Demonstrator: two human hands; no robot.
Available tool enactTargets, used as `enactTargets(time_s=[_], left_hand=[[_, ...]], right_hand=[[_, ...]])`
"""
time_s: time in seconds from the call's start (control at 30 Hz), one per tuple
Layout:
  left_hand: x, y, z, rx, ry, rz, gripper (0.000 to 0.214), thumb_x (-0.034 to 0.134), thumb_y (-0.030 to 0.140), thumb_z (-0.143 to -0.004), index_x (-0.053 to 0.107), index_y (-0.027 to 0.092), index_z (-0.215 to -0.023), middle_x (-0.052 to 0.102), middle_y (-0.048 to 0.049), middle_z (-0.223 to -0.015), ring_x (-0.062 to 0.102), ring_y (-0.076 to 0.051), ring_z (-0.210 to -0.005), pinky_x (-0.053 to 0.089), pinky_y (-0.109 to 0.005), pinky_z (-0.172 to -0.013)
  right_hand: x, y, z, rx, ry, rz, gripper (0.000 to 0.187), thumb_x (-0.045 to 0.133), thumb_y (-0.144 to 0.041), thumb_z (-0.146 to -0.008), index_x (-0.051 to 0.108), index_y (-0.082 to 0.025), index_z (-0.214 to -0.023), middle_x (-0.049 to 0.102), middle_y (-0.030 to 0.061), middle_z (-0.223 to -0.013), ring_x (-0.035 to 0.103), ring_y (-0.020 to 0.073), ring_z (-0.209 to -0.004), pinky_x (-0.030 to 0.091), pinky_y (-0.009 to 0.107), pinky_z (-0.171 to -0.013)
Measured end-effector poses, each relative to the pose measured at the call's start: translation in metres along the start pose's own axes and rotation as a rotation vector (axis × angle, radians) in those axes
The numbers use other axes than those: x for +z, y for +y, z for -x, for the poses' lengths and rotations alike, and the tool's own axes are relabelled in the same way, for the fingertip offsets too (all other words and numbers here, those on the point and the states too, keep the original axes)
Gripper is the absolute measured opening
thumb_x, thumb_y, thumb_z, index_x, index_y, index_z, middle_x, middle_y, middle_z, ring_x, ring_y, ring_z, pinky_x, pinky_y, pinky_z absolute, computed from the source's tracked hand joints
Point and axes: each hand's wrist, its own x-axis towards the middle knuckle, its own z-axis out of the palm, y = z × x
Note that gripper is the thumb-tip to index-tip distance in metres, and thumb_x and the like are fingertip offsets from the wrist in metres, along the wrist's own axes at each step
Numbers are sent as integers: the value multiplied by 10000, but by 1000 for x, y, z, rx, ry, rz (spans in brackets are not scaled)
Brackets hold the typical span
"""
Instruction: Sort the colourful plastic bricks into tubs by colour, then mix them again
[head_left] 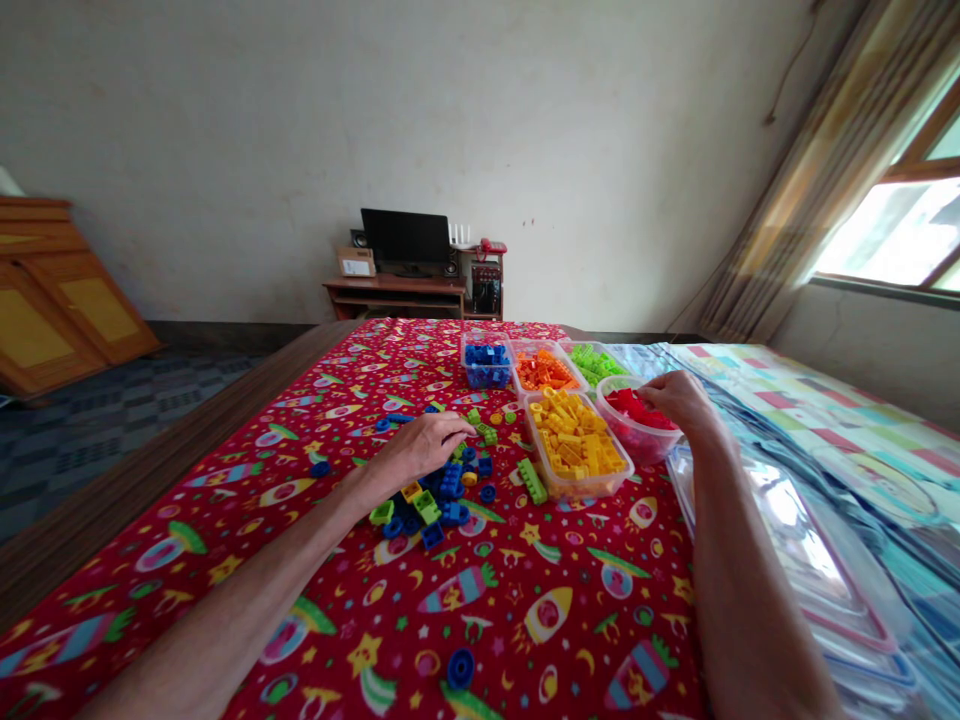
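Observation:
My left hand [427, 445] rests palm down on a loose heap of blue, green and yellow bricks [439, 495] on the red patterned cloth [517, 600]. Its fingers curl together over the bricks, and what they hold is hidden. My right hand [679, 395] hovers over the round clear tub of red bricks [637, 432], fingers bent down into it. Beside that tub stands a clear box of yellow bricks [577, 445].
Behind stand clear boxes of blue bricks [487, 362], orange bricks [544, 368] and green bricks [596, 360]. A lone blue piece [460, 667] lies near the front. Clear plastic lids [810, 560] lie at the right. A desk with a monitor [406, 240] stands by the far wall.

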Motion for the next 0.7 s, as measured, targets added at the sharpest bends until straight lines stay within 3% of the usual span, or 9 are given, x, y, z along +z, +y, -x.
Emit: enactTargets(time_s=[0.23,0.37,0.47,0.57,0.7], left_hand=[[-1,4,1,-21,-22,4,271,466,231,-904,729,176,-940,729,-60,-888,674,-175,-780,506,-260,-734],[-3,6,2,-25,-38,-4,266,467,209,-896,728,194,-949,731,-48,-915,677,-168,-799,508,-249,-745],[-3,5,3,-43,-53,-10,270,468,203,-899,730,198,-965,731,-48,-935,678,-171,-818,508,-248,-746],[-3,3,3,-69,-56,-3,265,479,185,-889,731,204,-967,730,-44,-923,677,-164,-802,506,-240,-738],[-1,0,5,-62,-58,5,268,481,164,-880,728,218,-969,725,-28,-892,671,-147,-788,503,-224,-753]], right_hand=[[3,-6,1,-22,44,0,218,581,-233,-729,742,-122,-633,602,28,-457,491,111,-433,333,237,-477],[15,-30,-14,-177,89,0,239,577,-269,-755,758,-131,-682,631,32,-492,529,114,-464,344,228,-484],[28,-61,-37,-290,20,81,223,589,-263,-768,759,-145,-686,673,42,-559,597,131,-542,386,218,-525],[43,-90,-61,-296,-69,227,169,621,-242,-776,767,-165,-811,728,65,-718,660,161,-681,438,215,-593],[62,-107,-79,-310,-171,368,216,628,-197,-783,745,-149,-958,736,109,-894,678,195,-852,485,227,-691]])
